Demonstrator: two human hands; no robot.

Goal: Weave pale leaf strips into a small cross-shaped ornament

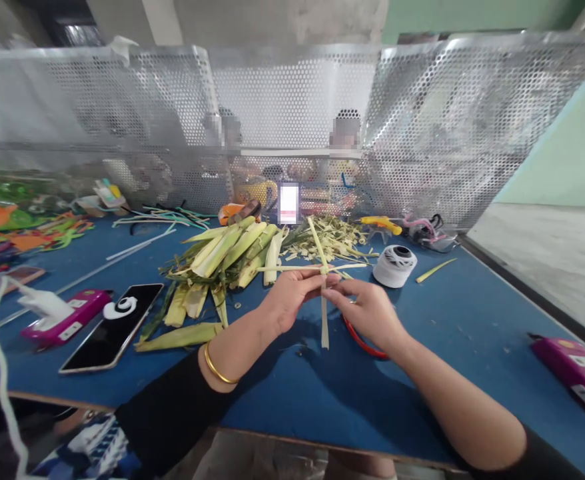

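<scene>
Pale-green leaf strips [325,320], pinched at their crossing by both hands' fingers [312,275] — likely light, bendy, easily creased — sit right of the husks [232,250].

Two hands [325,291], one cross of pale strips [324,269], one gold bangle [216,368] and one red curved piece [365,342] are in view. Around them are two magenta power strips [75,320], one white spool [395,272], one black-screened phone [115,333], one pile of husks [232,250] and one heap of shreds [340,238] (pieces overlapping too much to count).
</scene>
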